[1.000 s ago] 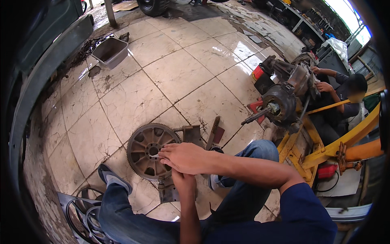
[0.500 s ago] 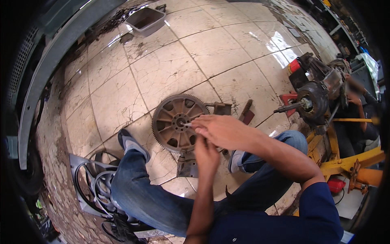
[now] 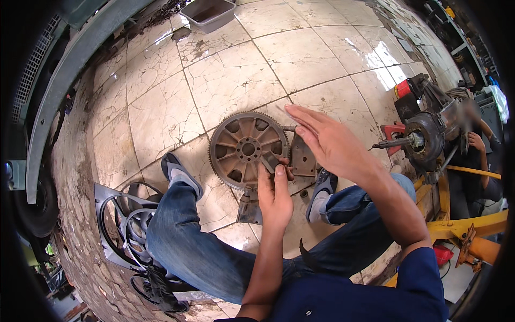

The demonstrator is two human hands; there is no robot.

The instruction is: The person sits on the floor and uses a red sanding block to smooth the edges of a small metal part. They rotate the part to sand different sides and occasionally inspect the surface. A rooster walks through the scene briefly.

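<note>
A toothed flywheel (image 3: 248, 129), brown and dusty with a ring of holes round its hub, lies flat on the tiled floor between my feet. My left hand (image 3: 276, 196) is closed around a small dark block-shaped piece (image 3: 270, 162), held over the flywheel's near right part. Beyond and to the right, my right hand (image 3: 335, 144) is raised over the floor, its fingers stretched forward with the thumb close beneath. A pale, blurred streak shows by its fingertips; what it grips there cannot be made out.
Flat metal pieces (image 3: 303, 158) lie right of the flywheel, and a bracket (image 3: 249, 210) on its near side. A grey basin (image 3: 209, 19) stands far off. At right are a greasy machine assembly (image 3: 424, 137), a yellow frame (image 3: 461, 222) and another person's hand (image 3: 476, 140).
My right hand has lifted off the flywheel's hub and moved away to the right. My left hand has come apart from it and now shows the dark piece in its fingers.
</note>
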